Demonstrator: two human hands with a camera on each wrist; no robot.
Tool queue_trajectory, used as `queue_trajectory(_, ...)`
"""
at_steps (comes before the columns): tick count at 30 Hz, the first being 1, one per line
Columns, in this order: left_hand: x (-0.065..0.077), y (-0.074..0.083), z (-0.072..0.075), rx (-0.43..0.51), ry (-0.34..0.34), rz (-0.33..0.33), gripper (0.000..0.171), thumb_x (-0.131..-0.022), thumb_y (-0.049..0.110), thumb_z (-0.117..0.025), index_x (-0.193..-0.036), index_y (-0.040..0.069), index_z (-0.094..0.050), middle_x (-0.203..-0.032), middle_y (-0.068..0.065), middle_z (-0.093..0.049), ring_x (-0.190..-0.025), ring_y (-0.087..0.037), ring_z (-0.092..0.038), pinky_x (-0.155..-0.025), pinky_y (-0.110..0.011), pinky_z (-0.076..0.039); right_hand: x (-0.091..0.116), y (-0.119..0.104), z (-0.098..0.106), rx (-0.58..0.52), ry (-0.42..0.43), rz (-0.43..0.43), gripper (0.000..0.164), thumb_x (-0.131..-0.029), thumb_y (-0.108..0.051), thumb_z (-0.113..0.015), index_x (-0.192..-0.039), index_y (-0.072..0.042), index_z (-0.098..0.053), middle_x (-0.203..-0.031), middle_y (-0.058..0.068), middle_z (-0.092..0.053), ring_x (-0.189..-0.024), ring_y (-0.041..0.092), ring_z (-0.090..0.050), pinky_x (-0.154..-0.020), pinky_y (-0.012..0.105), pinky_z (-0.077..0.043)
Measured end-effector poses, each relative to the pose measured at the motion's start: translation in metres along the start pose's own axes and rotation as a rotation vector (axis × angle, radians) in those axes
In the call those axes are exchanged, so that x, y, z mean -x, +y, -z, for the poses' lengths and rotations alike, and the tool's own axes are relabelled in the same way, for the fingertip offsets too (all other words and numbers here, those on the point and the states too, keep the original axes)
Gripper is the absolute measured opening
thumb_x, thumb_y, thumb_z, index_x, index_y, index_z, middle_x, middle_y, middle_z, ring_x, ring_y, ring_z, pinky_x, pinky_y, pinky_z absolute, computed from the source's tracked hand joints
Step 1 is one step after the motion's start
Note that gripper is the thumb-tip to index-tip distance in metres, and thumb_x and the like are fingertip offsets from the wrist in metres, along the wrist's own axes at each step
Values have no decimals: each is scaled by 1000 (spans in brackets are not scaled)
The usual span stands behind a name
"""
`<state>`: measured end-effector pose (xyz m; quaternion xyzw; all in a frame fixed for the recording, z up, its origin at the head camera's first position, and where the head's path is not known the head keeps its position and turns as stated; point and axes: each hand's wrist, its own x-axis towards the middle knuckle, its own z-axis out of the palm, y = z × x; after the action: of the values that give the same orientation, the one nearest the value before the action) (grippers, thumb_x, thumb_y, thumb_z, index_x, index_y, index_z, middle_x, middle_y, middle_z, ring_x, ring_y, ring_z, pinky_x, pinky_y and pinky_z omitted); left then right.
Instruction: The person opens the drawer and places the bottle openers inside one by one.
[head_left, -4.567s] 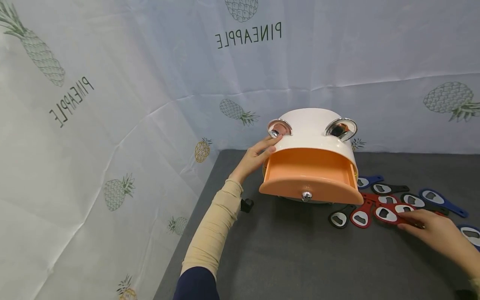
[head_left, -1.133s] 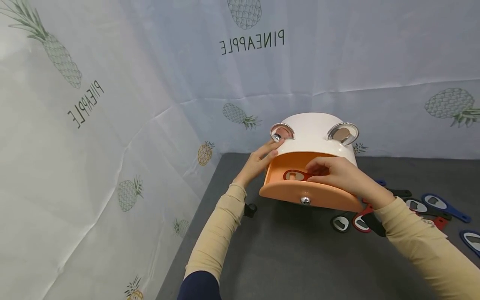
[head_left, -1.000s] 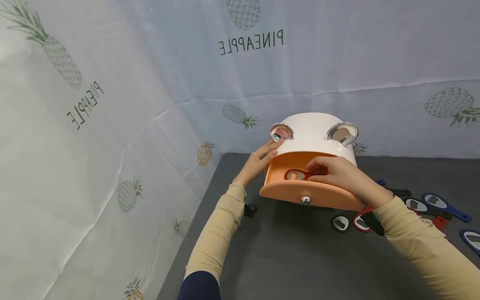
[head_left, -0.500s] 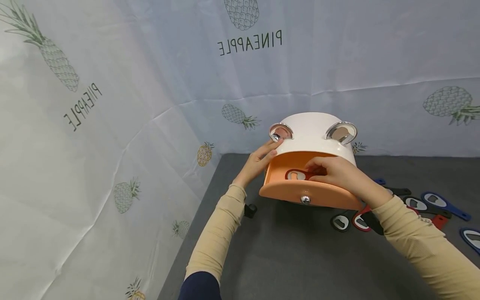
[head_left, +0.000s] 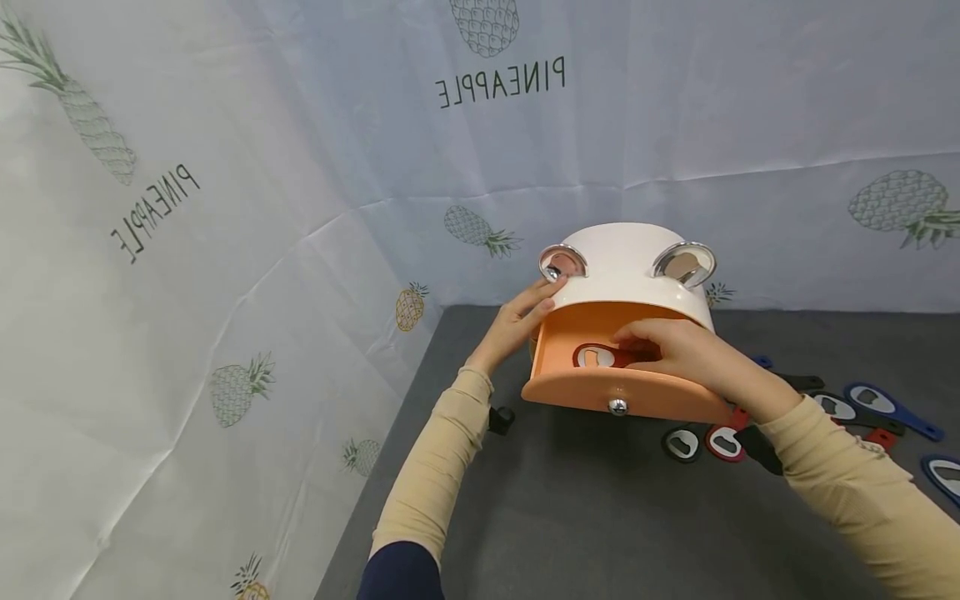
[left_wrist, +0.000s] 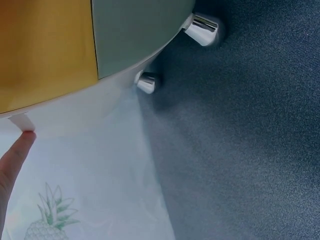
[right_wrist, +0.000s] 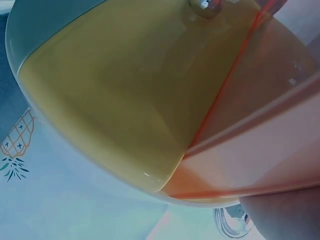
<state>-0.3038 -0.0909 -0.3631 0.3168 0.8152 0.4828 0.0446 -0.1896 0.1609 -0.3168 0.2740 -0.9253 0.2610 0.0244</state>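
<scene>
A white rounded box (head_left: 630, 258) with two mirror-like eyes stands with its orange top drawer (head_left: 558, 392) pulled out. Inside the drawer lies a red bottle opener (head_left: 596, 357), its oval head to the left. My right hand (head_left: 678, 354) reaches over the drawer front, thumb and fingers parted around the opener's handle, which it partly hides. My left hand (head_left: 513, 325) rests on the box's left side, fingertips just under the eye. One finger (left_wrist: 15, 155) touches the white shell in the left wrist view. In the right wrist view, a yellow drawer (right_wrist: 125, 90) is seen beside the orange one.
On the grey table (head_left: 600, 508), several bottle openers lie right of the box, among them a black one (head_left: 681, 444), a red one (head_left: 724, 443) and a blue one (head_left: 881, 402). My right forearm covers part of them. A pineapple-print curtain (head_left: 337, 275) hangs behind and to the left.
My right hand has carried a red bottle opener from the table into the drawer. Over the last half second the opener settles lower and the fingers spread from its handle. My left hand stays put.
</scene>
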Motion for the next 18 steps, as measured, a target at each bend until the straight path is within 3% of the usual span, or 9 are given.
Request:
queue_trajectory(7,1,0,0,-18,7,-16,46,-94,55,-41,-139,45,-38,-151,18,-28,-143,-1,-18,-116,-47,-26,2,0,1,-58,33,-21,34,-83,-19,-71,-114,-8,-64,-109,5,-67,-101,22,-62,-87,43,-52)
queue_trajectory(12,3,3,-1,-1,3,-3,45,-94,53,-42,-139,46,-37,-152,18,-25,-143,-2,-18,-115,-48,-26,4,-1,3,-119,54,-55,31,-85,-23,-69,-114,-12,-64,-106,0,-68,-96,15,-63,-83,31,-52)
queue_trajectory(18,12,26,2,32,-12,8,48,-96,48,-44,-142,36,-39,-155,9,-24,-145,-9,-19,-116,-47,-25,13,-2,9,-164,103,-93,32,-85,-39,-67,-112,-21,-65,-102,-5,-68,-89,2,-58,-78,20,-49)
